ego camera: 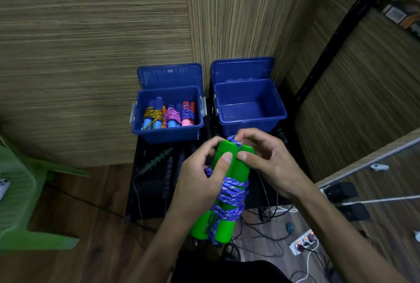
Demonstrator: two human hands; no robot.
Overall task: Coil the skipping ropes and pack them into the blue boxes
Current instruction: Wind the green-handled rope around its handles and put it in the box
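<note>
I hold a skipping rope with two green handles [227,223] side by side, its purple-and-white cord [231,194] wound around their middle. My left hand [200,178] grips the left handle, thumb on top. My right hand [266,162] pinches the cord's end at the top of the handles. Beyond them stand two open blue boxes. The left blue box [168,132] contains three coiled ropes: yellow, pink and purple. Nothing shows inside the right blue box [250,121].
The boxes sit on a black surface [147,191] with dark ropes [159,160] lying on it, against a wooden partition. A green plastic chair [20,196] stands at left. A power strip [304,241] and cables lie on the floor at right.
</note>
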